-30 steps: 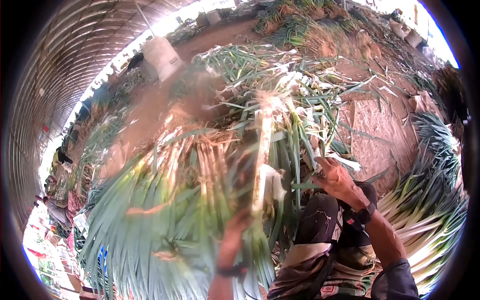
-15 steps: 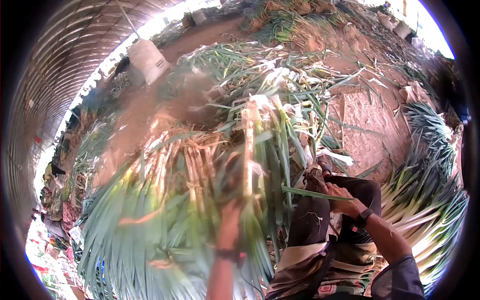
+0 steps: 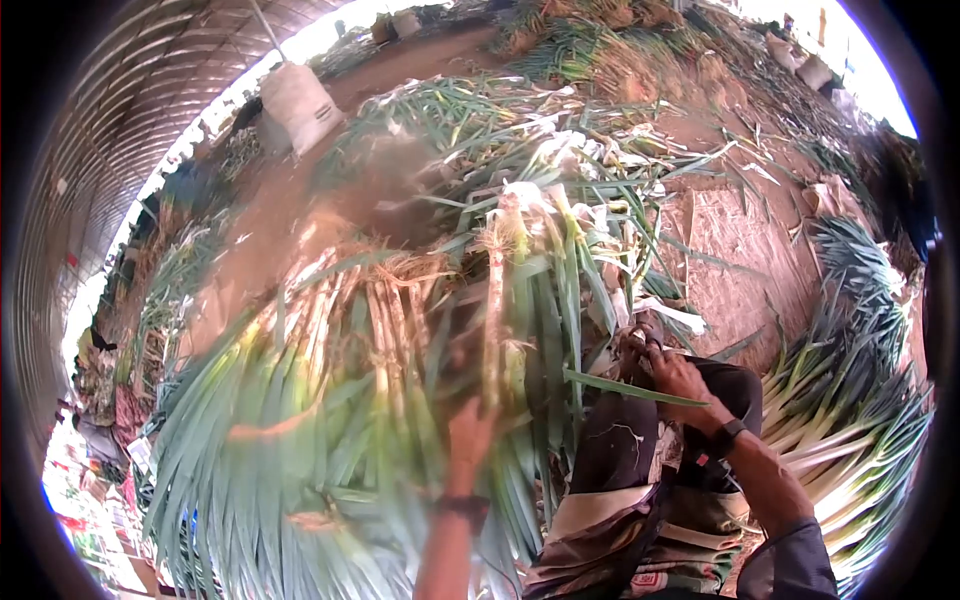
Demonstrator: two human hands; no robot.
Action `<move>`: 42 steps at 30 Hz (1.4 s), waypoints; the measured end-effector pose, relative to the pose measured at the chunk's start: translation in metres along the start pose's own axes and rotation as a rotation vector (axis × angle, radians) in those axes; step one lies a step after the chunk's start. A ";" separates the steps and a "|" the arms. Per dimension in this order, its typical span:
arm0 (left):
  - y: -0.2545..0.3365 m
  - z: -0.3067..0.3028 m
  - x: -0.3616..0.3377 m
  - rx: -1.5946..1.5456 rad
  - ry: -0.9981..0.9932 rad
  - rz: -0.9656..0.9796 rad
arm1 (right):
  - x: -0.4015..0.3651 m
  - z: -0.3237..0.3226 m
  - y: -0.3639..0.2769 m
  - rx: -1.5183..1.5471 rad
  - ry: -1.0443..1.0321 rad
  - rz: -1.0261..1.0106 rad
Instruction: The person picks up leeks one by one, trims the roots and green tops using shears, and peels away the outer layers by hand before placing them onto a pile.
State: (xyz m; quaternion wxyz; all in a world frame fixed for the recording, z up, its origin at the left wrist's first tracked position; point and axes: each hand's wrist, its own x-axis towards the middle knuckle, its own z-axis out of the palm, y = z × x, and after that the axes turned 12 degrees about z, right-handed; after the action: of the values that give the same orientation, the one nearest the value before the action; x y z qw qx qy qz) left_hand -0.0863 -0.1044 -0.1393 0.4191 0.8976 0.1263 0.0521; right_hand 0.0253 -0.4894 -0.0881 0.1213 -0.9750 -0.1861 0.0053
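Long green leeks (image 3: 300, 440) with pale stalks and brown roots lie in a wide heap at the left and centre. My left hand (image 3: 472, 430) is on one upright leek stalk (image 3: 494, 335) at the right side of this heap, its fingers at the lower stalk. By my knees, my right hand (image 3: 678, 378) is closed near a dark, dirty thing (image 3: 638, 345) that I cannot make out. A single green leaf (image 3: 620, 386) crosses in front of the right hand.
Trimmed leaves and peelings (image 3: 570, 150) are piled ahead. Cleaned leeks (image 3: 840, 420) lie along the right. A white sack (image 3: 298, 105) stands at the upper left, and a flat brown sheet (image 3: 745, 255) lies beyond my knees. More leeks (image 3: 620, 60) are at the back.
My right hand has moved slightly up and to the left, towards the dark thing. My left hand has shifted slightly at the stalk. The view has tilted a little.
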 end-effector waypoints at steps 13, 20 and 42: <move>0.003 -0.002 -0.007 -0.342 0.170 -0.182 | -0.004 -0.153 -0.114 0.674 -0.452 -0.335; -0.021 0.011 -0.004 -0.272 0.188 -0.189 | -0.019 -0.117 -0.125 0.430 -0.771 -0.376; -0.019 0.015 -0.030 -0.309 0.338 -0.070 | -0.016 -0.115 -0.167 0.331 -0.707 -0.370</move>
State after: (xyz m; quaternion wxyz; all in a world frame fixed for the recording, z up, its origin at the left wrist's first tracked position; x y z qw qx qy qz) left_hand -0.1160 -0.1120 -0.1631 0.5261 0.7962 0.2164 0.2060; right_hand -0.0430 -0.3721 0.0631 0.2036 -0.8307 -0.3847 0.3470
